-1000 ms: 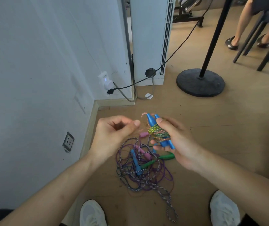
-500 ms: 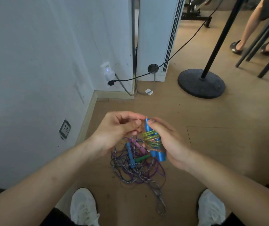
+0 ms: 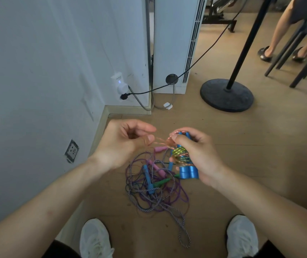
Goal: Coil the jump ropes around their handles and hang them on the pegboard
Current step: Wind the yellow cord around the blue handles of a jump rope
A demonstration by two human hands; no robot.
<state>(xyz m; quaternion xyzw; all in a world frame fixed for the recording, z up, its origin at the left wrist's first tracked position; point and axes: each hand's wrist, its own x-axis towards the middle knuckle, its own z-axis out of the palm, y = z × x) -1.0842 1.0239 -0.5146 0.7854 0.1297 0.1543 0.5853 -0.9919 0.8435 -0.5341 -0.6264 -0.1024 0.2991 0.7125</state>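
Head view: The right hand (image 3: 202,157) grips a pair of blue handles (image 3: 189,173) held side by side and nearly upright above the floor (image 3: 260,164). Its fingers curl round their far side and its thumb presses on their upper end. A bright rope (image 3: 179,152) in yellow, green and pink is wound in tight turns round the middle of both handles, so the bare blue ends stick out below the palm.

The loose end of this rope runs left from the top of the handles as a blurred pinkish strand. It reaches the left hand (image 3: 123,144), where the curled fingers and thumb pinch it. The two hands are level and near each other, with only the short strand between them.

Below the hands, a tangled pile of ropes (image 3: 154,194) lies on the floor near its left edge along the wall (image 3: 37,71). It is mostly purple cord and grey-and-white braid. In it lie a blue handle (image 3: 148,178), a green handle (image 3: 161,183) and pink handles (image 3: 153,164). One braided loop trails toward the near edge of the floor, between two white shoes (image 3: 95,237).

At the far left corner of the floor a plug adapter (image 3: 119,84) sits in the wall beside a tall white unit (image 3: 175,40). A black stand base (image 3: 227,94) rests farther right, and a seated person's legs (image 3: 279,34) show at the far right corner.
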